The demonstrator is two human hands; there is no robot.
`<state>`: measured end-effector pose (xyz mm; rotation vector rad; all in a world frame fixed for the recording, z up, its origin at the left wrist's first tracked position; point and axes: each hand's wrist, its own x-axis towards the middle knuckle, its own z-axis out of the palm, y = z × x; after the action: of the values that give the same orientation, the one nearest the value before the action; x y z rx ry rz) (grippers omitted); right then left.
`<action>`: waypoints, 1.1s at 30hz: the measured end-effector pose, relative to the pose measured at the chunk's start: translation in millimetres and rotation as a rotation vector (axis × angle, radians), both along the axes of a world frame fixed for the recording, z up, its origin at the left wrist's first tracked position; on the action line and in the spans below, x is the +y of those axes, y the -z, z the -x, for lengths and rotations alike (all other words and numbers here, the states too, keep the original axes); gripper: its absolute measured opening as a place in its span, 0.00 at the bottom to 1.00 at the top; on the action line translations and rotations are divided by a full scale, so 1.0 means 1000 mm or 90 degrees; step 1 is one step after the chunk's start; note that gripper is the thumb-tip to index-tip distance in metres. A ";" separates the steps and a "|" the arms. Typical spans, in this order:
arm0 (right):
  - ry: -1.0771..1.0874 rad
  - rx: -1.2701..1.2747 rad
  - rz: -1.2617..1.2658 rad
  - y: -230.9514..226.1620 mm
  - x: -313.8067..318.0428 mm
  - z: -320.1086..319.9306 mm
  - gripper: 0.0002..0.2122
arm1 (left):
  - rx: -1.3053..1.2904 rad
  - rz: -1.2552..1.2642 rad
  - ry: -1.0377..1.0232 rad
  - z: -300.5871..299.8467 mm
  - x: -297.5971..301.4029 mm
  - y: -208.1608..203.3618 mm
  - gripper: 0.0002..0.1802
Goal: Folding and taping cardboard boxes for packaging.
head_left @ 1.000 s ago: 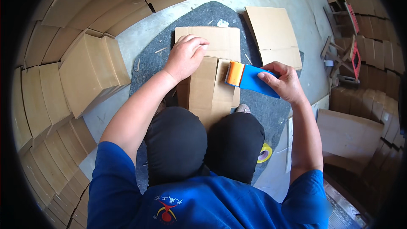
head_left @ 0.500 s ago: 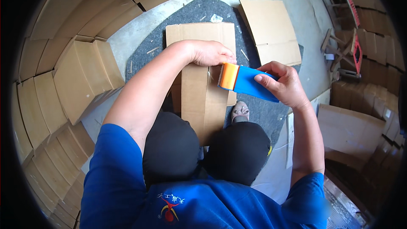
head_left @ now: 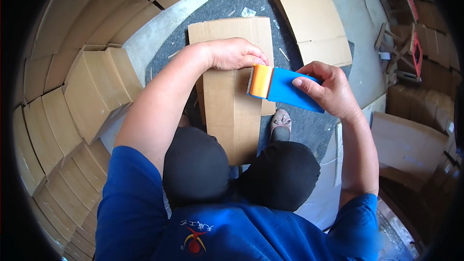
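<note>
Compared with one second ago, my left hand [head_left: 238, 54] is farther right, having crossed the cardboard box [head_left: 232, 116]; the box's upper panels lie closer together at the seam. My right hand [head_left: 331, 91] keeps nearly the same station, and the blue tape dispenser [head_left: 296, 91] sits slightly farther left.

Pose, left to right: my left forearm rises from the lower left and bends rightward across the box, back of the hand uppermost. My right forearm rises at the right edge of the dark mat [head_left: 311, 118], hand turned inward.

Fingers, left to right: my left fingers are curled close together, their tips next to the dispenser's orange roll [head_left: 262, 81]; I cannot tell whether they grip anything. My right thumb and fingers are closed around the dispenser's rear end. The box extends forward from between my knees, beneath my left hand.
</note>
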<state>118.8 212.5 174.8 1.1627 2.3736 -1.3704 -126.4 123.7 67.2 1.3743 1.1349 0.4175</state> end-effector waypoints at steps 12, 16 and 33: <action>-0.012 -0.068 -0.049 -0.021 0.051 -0.057 0.25 | -0.042 -0.004 -0.048 0.000 -0.001 -0.001 0.17; -0.058 -0.095 -0.099 0.001 0.057 -0.051 0.24 | -0.019 0.001 -0.054 -0.001 -0.001 -0.002 0.17; -0.182 -0.130 -0.459 0.082 -0.061 0.019 0.19 | -0.068 -0.392 -0.570 -0.003 -0.029 0.006 0.14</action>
<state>100.2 151.6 92.7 0.9636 2.8038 -0.2791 -123.6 95.0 61.6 1.2478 1.5688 1.5647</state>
